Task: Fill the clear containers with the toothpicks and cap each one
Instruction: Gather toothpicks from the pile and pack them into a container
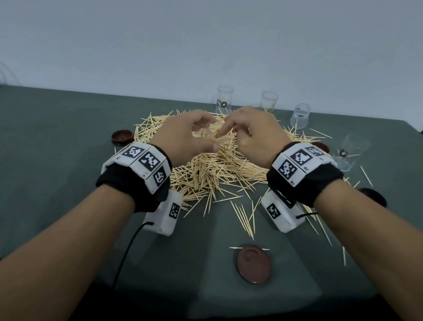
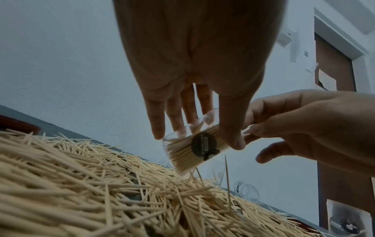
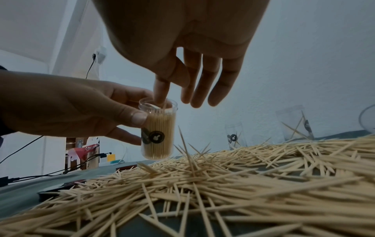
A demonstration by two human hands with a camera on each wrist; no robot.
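so we're early on here; one clear container (image 3: 157, 131) is nearly packed with toothpicks and sits in the left hand (image 1: 185, 137), thumb and fingers wrapped round its wall, held just above the big toothpick pile (image 1: 214, 170) on the table (image 1: 50, 138); the right hand (image 1: 251, 136) has its index finger and thumb dipped at the open mouth of that container, looks like it's pinching a toothpick or nudging some down, other fingers loose and spread; can't tell for sure if a stick is actually between the fingertips.

what's left is most of it, i'd say; no cap on this one yet, and four more clear containers are over at the far right side of the table, e.g. one upright (image 1: 225, 98) and one tipped on its side (image 1: 351, 152); they look basically empty apart from a stray stick or two; brown caps are lying about loose, one near the front (image 1: 254, 263) and one at the left of the pile (image 1: 121, 136); so none capped as far as i can see.
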